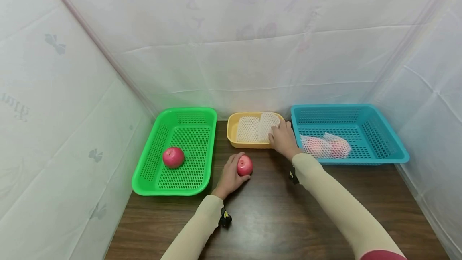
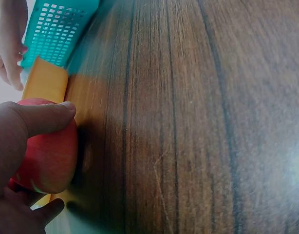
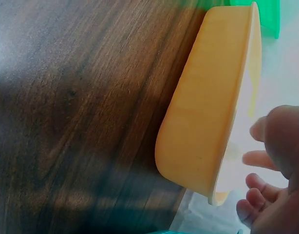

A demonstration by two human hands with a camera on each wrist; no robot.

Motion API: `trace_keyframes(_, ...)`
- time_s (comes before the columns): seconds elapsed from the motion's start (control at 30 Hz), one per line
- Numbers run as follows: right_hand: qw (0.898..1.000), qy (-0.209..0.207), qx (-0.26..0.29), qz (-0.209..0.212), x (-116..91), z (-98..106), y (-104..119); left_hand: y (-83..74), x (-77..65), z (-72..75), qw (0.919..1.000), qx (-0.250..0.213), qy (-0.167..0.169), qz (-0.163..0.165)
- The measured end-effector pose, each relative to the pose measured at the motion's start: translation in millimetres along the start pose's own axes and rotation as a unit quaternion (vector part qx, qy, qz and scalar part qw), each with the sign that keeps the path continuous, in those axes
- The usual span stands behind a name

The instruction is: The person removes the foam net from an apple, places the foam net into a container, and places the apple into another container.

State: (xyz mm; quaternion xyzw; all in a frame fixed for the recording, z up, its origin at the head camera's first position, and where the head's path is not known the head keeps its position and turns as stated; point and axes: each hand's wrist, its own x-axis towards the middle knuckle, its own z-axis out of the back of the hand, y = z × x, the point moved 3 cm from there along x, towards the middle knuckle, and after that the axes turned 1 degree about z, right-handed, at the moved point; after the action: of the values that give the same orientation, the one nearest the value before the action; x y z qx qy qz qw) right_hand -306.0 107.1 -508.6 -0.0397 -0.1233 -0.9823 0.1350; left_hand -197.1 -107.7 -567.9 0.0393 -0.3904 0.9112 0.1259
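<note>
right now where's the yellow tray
In the head view, the yellow tray sits near centre, between the green basket on its left and blue basket on its right.

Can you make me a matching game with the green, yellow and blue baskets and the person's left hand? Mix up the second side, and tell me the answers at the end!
Things:
1. Green basket
2. Yellow basket
3. Blue basket
4. Left hand

What goes with each:
A. Grips a red apple
B. Has two net-covered apples inside
C. Has one bare apple inside
D. Has white nets inside

Right pairs: 1-C, 2-D, 3-B, 4-A
</note>
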Motion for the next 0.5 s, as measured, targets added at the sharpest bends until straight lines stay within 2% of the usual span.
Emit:
trace_keyframes(0.1,1.000,-0.021,0.011,0.012,0.0,0.5,0.7,-0.4,0.1,0.4,1.0000,0.003,0.001,0.001)
trace_keyframes(0.17,0.999,-0.018,0.017,0.026,-0.1,-0.6,1.7,-0.7,0.0,0.8,1.0000,0.003,0.002,0.004)
trace_keyframes(0.33,0.996,0.042,0.040,0.062,-2.6,-6.4,4.1,-0.8,0.2,1.1,0.9999,0.003,0.003,0.009)
trace_keyframes(0.5,0.993,0.091,0.043,0.065,-6.4,-12.9,3.0,-0.7,0.9,0.5,0.9999,0.010,0.000,0.007)
